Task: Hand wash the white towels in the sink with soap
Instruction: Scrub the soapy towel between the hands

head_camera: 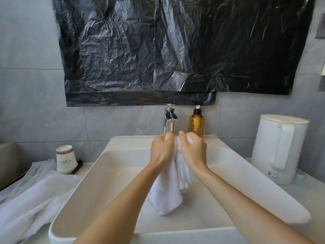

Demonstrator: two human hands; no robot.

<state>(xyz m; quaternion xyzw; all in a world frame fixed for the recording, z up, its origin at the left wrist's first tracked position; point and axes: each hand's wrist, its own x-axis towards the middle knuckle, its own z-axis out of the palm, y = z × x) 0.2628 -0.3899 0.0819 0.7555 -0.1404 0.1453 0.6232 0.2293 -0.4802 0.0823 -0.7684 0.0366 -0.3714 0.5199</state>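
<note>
White towel (168,194) bunched at its top between both hands, above the far middle of the sink (105,173). Hangs down from there in thick folds, lower corner low over the basin floor; touching it or not, unclear. Left hand (162,148) curled round the cloth on the left, right hand (194,150) curled round it on the right, knuckles nearly meeting.

Wide bare basin left and right of the hanging cloth, and more on the near side up to the rounded near rim. Tighter at the far edge: faucet (169,120) and soap bottle (196,125) upright on the ledge just beyond the hands. Near the right rim, a kettle (279,148) on the counter. Against the left rim, a second white towel (35,199) lying crumpled, paper cups (66,159) stacked beyond it.

Fluffy terry on both towels. Smooth glossy white basin, rectangular with rounded corners. Polished chrome faucet. Translucent amber bottle with black pump. Matte white cylindrical kettle with a loop handle. Crinkled black plastic sheet (175,50) on the grey tiled wall above.
</note>
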